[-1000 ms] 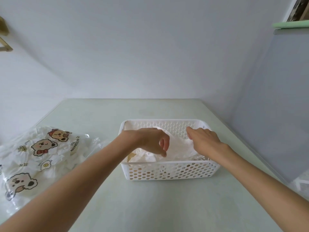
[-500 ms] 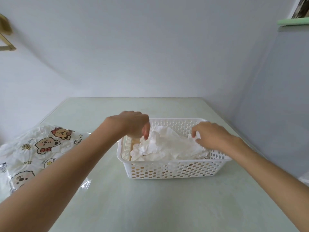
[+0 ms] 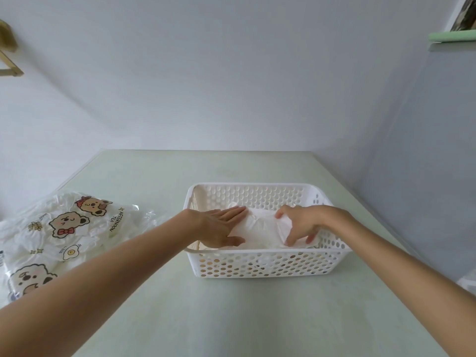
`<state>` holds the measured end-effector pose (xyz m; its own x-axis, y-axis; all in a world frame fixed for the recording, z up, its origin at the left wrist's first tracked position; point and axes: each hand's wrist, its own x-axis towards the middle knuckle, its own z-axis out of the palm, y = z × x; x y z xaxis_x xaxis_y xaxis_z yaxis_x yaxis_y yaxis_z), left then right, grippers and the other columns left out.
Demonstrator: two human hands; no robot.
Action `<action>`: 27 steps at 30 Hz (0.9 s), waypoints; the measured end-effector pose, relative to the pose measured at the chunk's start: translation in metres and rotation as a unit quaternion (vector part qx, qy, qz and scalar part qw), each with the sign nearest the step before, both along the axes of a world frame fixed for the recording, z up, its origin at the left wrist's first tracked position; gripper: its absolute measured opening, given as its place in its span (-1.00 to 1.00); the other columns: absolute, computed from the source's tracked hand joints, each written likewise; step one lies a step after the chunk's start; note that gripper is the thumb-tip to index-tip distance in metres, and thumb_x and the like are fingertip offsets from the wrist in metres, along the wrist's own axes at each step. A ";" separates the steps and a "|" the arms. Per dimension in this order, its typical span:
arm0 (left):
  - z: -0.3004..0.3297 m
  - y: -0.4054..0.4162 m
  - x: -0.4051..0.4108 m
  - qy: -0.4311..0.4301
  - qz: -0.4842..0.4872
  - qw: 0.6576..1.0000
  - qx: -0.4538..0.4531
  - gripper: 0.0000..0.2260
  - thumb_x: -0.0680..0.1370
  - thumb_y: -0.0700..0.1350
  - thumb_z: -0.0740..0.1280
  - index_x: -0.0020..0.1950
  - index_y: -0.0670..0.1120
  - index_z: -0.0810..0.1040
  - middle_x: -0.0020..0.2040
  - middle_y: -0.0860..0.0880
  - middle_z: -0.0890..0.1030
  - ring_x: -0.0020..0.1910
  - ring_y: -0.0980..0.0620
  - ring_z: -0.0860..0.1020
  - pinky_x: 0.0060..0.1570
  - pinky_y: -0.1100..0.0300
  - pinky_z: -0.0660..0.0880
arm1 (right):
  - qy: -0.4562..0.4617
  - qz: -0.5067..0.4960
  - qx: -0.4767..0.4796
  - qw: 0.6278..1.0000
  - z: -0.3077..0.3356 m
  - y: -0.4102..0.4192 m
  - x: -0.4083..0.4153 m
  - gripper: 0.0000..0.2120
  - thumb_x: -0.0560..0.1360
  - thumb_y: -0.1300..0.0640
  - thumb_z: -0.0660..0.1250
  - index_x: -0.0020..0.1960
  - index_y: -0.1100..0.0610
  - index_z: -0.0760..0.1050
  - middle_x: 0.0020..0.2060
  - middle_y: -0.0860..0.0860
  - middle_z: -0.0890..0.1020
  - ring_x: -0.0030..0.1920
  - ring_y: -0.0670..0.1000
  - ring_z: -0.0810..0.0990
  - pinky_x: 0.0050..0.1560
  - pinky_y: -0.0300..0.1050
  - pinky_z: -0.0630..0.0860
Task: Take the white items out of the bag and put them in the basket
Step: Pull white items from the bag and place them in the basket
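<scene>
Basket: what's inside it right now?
Crumpled white items fill the basket; the left hand presses flat on them, the right hand pinches them. The basket floor is covered.

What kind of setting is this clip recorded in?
Probably a home room: a pale green tabletop against plain walls, a white perforated plastic basket of white items, and a clear plastic bag printed with cartoon bears.

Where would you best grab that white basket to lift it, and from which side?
Probably by the rims of the two short ends of the white basket, reaching down from above. Its walls stand upright, the top is open, and both hands, the left hand and the right hand, are already inside.
</scene>
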<state>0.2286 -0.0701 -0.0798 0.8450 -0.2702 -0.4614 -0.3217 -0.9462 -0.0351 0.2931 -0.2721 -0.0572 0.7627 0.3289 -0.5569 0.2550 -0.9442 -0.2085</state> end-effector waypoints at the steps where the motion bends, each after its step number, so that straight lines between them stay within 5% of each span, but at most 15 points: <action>1: -0.001 0.002 0.001 0.000 -0.003 1.000 0.004 -0.33 0.64 0.21 -0.06 0.51 -0.04 -0.41 0.53 0.07 -0.37 0.53 0.11 -0.28 0.52 0.10 -0.19 | 0.012 -0.003 0.004 1.000 0.000 -0.001 0.002 -0.21 0.43 0.17 0.47 0.49 -0.08 0.08 0.37 0.13 0.33 0.07 0.05 0.56 0.08 -0.07 0.60; 8: -0.009 0.001 0.008 0.021 -0.007 1.000 0.012 -0.29 0.64 0.17 0.04 0.52 -0.07 -0.37 0.54 0.05 -0.36 0.54 0.07 -0.27 0.52 0.04 -0.12 | 0.053 -0.019 -0.004 0.998 -0.005 0.001 0.007 -0.08 0.37 0.24 0.52 0.51 -0.11 0.03 0.29 0.16 0.37 0.06 0.05 0.54 0.04 -0.09 0.61; 11: 0.003 -0.001 0.007 -0.013 0.011 0.998 -0.057 -0.25 0.59 0.19 0.19 0.58 -0.07 -0.15 0.59 0.05 -0.16 0.56 0.04 -0.11 0.51 0.04 -0.03 | 0.052 -0.009 -0.021 0.998 0.003 0.002 0.009 -0.05 0.36 0.21 0.54 0.51 -0.11 0.00 0.14 0.12 0.43 0.02 0.05 0.56 0.07 -0.08 0.60; 16: 0.012 0.003 0.007 -0.108 0.026 0.981 -0.160 -0.31 0.47 0.20 0.38 0.51 0.00 0.23 0.50 0.01 0.18 0.48 -0.01 0.14 0.45 0.05 0.15 | -0.042 0.010 -0.066 0.997 0.009 -0.003 0.002 -0.10 0.34 0.13 0.55 0.47 -0.03 0.03 0.21 0.05 0.34 -0.11 -0.01 0.54 0.15 -0.03 0.57; 23: 0.003 0.000 0.010 -0.089 0.050 0.985 -0.141 -0.23 0.42 0.19 0.45 0.52 0.03 0.19 0.47 0.02 0.28 0.44 -0.02 0.28 0.41 -0.01 0.26 | -0.001 0.002 -0.064 0.998 0.011 -0.003 -0.006 -0.16 0.41 0.21 0.48 0.52 -0.05 0.07 0.30 0.10 0.39 -0.12 -0.03 0.55 0.18 -0.08 0.54; 27: 0.038 0.013 -0.010 -0.142 0.090 0.958 -0.231 -0.29 0.43 0.15 0.46 0.50 0.07 0.24 0.47 0.06 0.31 0.42 0.04 0.33 0.39 0.08 0.26 | -0.034 0.020 -0.038 0.998 0.042 -0.005 -0.019 -0.25 0.43 0.29 0.44 0.49 -0.02 0.17 0.40 0.08 0.32 -0.21 -0.08 0.53 -0.29 -0.31 0.47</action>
